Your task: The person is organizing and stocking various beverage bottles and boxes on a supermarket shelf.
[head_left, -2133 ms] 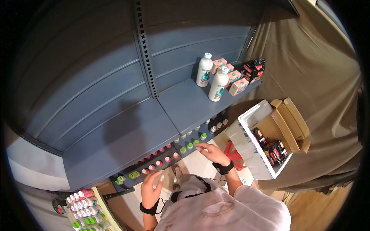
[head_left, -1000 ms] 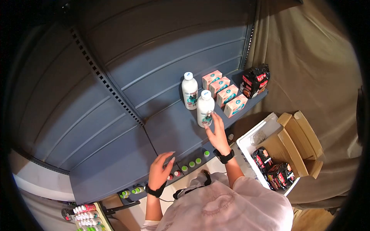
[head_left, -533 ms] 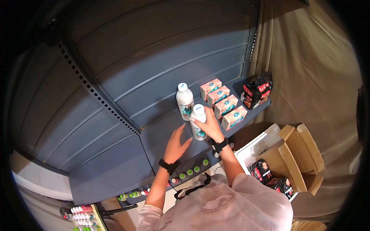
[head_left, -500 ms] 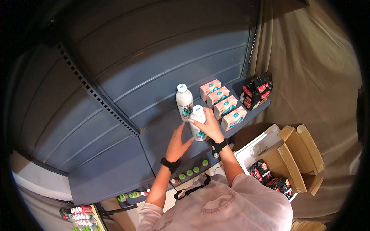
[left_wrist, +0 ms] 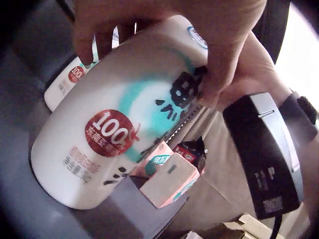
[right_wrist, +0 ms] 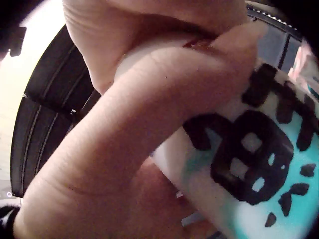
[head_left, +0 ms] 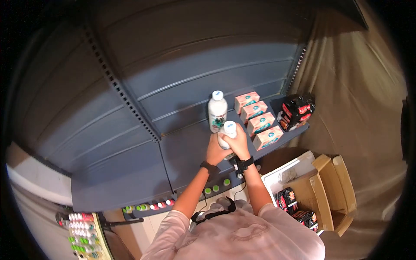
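Both hands grip a white plastic bottle [head_left: 229, 128] with a teal and black print, at the front of the grey shelf. My right hand [head_left: 239, 142] wraps its upper part just under the cap, thumb across the front. From the other side, my left hand [head_left: 216, 151] curls round the body, its fingers partly hidden by the bottle. The left wrist view shows the bottle's lower half [left_wrist: 94, 149] with a red round badge, its base close over the shelf. A second bottle of the same kind [head_left: 217, 112] stands upright right behind it.
Several pink cartons [head_left: 268, 138] stand in a row right of the bottles, with a black packet [head_left: 297, 112] beyond. Below right, a white foam box [head_left: 271, 180] and an open cardboard box [head_left: 336, 195] hold black packets. Small capped bottles [head_left: 208, 190] line a lower shelf.
My right hand has gone up from beside the lower shelf to the front bottle and gripped it. My left hand has followed and now grips it too. The view has shifted.
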`<state>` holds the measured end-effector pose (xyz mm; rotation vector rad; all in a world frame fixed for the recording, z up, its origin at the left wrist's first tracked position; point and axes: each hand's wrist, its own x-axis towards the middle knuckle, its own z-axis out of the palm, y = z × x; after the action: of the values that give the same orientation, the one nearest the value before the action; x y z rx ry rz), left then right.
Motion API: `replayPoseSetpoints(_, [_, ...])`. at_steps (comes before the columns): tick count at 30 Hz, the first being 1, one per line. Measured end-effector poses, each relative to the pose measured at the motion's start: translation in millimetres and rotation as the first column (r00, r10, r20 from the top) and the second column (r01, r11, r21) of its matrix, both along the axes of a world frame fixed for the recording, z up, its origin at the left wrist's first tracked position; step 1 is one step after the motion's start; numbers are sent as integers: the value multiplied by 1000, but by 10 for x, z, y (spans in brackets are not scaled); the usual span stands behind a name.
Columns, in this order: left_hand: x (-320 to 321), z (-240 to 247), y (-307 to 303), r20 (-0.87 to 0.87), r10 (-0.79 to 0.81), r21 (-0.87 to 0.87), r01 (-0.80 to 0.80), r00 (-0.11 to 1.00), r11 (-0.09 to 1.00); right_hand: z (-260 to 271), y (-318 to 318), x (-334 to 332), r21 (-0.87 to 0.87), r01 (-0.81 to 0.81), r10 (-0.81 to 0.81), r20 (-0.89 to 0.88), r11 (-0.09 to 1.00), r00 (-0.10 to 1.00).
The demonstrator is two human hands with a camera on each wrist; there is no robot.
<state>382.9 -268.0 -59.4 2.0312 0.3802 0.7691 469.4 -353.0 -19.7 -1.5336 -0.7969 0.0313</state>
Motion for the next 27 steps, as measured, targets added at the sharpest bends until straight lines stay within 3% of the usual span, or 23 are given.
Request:
replayPoseSetpoints(5, [-270,-86,77,41,32,-209,-22,999,978,3,125,-248,35,-111,111,-11,993,994])
replayPoseSetpoints(8, [-523,-43,151,-71,39,-294,-58,997,954,-112,285,-392,59,-163,165,-25,985,986])
replayPoseSetpoints(13, [-960,-134,361,-8,124,-278,-121,992,953,-144,564,-771,40,-283,285,-113,958,952])
replayPoseSetpoints(17, [-1377,-110,513,22,185,-276,-172,982,946,-57,783,-1163,27,-337,338,-49,941,940])
replayPoseSetpoints(27, [-2181,-77,858,72,318,-286,-286,945,915,-136,1296,-1905,133,-488,504,-141,862,852])
